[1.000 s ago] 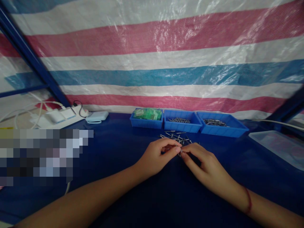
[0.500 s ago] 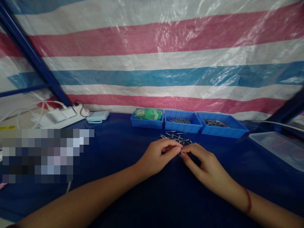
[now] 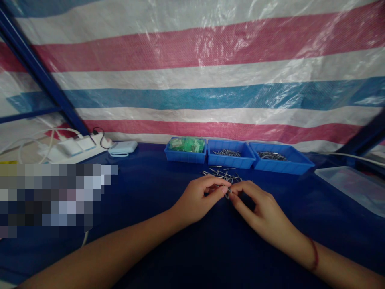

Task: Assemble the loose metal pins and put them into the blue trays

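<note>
My left hand (image 3: 202, 197) and my right hand (image 3: 258, 202) meet fingertip to fingertip over the blue table, both pinched closed. Between them shows a small shiny metal piece (image 3: 229, 191), mostly covered by the fingers; its exact kind cannot be made out. Just behind the fingers lies a loose pile of thin metal pins (image 3: 222, 173), rivet-like in shape. Part of that pile is hidden by my hands.
Three blue bins stand along the back: one with green-and-clear packets (image 3: 187, 144), a middle bin (image 3: 231, 161) and a right bin (image 3: 284, 166) with metal pieces. A translucent lid (image 3: 345, 186) lies right. A power strip (image 3: 87, 150) and light-blue case (image 3: 122, 148) sit left.
Both hands stay almost in place, with only a slight shift of the fingertips around the small metal piece. The view has moved a little.
</note>
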`<state>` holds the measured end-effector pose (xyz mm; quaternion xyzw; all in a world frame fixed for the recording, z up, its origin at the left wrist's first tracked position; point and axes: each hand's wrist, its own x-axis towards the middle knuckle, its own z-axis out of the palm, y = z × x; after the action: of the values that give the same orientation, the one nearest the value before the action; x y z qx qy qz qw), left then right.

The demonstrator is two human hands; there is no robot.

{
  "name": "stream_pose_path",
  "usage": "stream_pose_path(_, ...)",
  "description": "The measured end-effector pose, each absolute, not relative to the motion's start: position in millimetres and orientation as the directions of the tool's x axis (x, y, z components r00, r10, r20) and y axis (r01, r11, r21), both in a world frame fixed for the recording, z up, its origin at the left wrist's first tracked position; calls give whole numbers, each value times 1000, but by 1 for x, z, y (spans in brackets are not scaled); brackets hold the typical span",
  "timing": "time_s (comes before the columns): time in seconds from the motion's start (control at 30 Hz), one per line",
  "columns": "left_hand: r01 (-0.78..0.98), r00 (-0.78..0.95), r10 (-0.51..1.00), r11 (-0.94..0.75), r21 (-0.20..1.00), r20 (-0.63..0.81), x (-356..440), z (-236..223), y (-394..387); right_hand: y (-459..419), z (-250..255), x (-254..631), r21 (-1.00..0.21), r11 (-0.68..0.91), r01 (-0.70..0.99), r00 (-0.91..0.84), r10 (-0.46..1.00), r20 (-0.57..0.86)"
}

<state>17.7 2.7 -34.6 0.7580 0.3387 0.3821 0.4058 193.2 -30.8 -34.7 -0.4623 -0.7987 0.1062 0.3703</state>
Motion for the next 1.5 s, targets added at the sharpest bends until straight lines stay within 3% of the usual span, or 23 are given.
stream_pose_path(0.23, 224, 427, 854, -418, 880, 297, 21, -34, 3, -30, -38, 196, -617, 488, 618, -189, 854, 485)
stream_pose_path(0.37, 248, 449, 841, -441, 862, 301, 21, -34, 4, -30, -37, 197, -615, 495, 614, -144, 836, 529)
stream_pose_path(0.5, 308, 492, 813, -497, 811, 311, 20, -31, 3, -33, -34, 197, -552, 536, 638, -172, 799, 577)
stream_pose_path(0.73, 408, 525, 785, -572, 711, 330, 21, -31, -1, -28, -20, 208, -316, 661, 681, -314, 654, 689)
stream_pose_path(0.83, 489, 462, 819, -555, 673, 340, 19, -33, 0, -12, -10, 237, -300, 521, 799, -143, 650, 746)
stream_pose_path(0.97, 605, 491, 799, -599, 525, 347, 14, -34, 4, 16, -6, 287, -285, 104, 953, 153, 645, 749)
stream_pose_path(1.13, 723, 534, 790, -612, 321, 302, 14, -36, 7, 36, -19, 312, -177, 33, 984, 103, 700, 706)
stream_pose_path(1.23, 751, 530, 802, -595, 287, 277, 15, -35, 8, 34, -24, 301, -122, 68, 990, 40, 696, 717)
stream_pose_path(1.37, 767, 513, 822, -568, 299, 246, 15, -33, 10, 23, -26, 275, -59, 294, 954, -168, 686, 708)
stream_pose_path(1.5, 771, 494, 826, -560, 303, 271, 14, -35, 12, 12, -28, 254, -74, 447, 891, -285, 680, 675)
